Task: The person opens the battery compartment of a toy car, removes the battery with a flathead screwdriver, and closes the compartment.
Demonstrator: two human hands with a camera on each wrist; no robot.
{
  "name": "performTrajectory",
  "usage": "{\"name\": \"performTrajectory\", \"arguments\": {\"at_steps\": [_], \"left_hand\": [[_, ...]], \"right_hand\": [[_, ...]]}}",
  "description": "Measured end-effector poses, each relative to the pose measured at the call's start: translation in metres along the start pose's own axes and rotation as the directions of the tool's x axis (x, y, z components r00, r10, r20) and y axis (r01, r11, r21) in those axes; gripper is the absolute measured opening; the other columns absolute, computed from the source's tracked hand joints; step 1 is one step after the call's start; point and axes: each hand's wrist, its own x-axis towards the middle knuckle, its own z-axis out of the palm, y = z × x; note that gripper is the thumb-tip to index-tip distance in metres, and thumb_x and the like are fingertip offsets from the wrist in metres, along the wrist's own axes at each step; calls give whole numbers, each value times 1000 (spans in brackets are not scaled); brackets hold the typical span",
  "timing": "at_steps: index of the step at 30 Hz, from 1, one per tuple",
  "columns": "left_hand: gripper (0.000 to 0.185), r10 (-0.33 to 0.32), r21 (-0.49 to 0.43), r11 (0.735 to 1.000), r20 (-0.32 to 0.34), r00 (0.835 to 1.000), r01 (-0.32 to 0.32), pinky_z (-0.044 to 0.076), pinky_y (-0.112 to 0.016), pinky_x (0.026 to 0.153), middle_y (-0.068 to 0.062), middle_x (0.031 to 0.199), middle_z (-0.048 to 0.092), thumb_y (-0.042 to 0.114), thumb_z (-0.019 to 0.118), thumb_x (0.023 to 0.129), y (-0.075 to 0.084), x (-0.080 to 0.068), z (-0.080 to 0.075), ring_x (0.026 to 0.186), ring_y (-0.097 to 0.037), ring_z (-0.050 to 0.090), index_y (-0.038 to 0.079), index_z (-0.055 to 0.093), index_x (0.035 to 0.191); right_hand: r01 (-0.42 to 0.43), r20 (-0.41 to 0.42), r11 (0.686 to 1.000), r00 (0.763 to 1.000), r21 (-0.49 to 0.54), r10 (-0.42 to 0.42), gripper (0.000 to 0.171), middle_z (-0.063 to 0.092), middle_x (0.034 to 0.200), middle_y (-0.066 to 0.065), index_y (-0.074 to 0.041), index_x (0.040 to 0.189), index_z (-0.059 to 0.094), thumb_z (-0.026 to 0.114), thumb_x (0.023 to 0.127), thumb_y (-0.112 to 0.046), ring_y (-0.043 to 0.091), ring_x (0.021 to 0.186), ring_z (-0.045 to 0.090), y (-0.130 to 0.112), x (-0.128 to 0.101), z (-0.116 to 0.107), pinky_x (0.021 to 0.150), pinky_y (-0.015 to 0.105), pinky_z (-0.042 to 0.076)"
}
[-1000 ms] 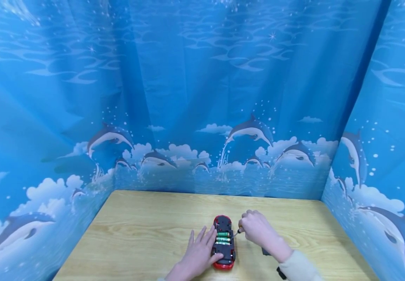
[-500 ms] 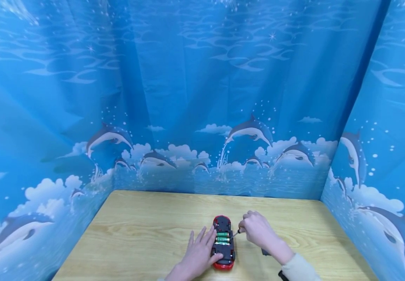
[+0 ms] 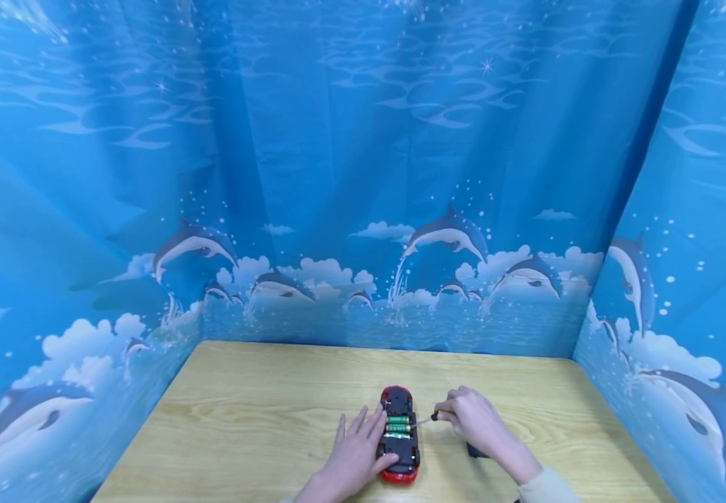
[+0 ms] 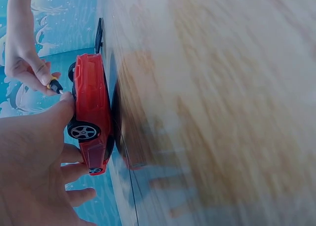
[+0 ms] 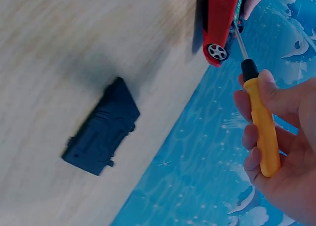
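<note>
A red toy car [image 3: 399, 457] lies upside down on the table, its black underside up and the battery compartment uncovered. Several green batteries [image 3: 398, 428] sit side by side in that compartment. My left hand [image 3: 353, 454] rests along the car's left side with fingers spread, thumb and fingertips touching the underside. In my right hand [image 3: 472, 419] I grip a screwdriver [image 5: 264, 130] with a yellow handle and black collar. Its metal tip reaches the right edge of the battery compartment; exact contact is too small to tell.
A black battery cover [image 5: 101, 130] lies on the wooden table [image 3: 262, 412], right of the car and partly under my right forearm in the head view. A blue curtain [image 3: 337, 175] with dolphins hangs behind the table and along its sides.
My right hand has shifted slightly right and lower, and the screwdriver now leans flatter towards the batteries. The left hand and the car have hardly moved.
</note>
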Motion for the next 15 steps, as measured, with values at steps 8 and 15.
{"name": "performTrajectory", "arguments": {"at_steps": [8,15], "left_hand": [[78,-23,0,1000,34,999,23,26,-68,115,-7,161,39,64,49,97,0,2,0,146,-38,37,9,46,153],[78,-21,-11,1000,31,999,21,26,-69,115,-7,160,40,63,51,97,0,1,-1,146,-38,37,9,46,152]], "right_hand": [[-81,-29,995,996,64,83,8,67,76,-8,-12,88,80,83,80,-13,7,67,56,1,-8,3,55,24,48],[-86,-12,994,996,63,87,8,68,78,-6,-13,87,79,83,80,-13,7,68,55,-1,-7,-3,56,24,47]]}}
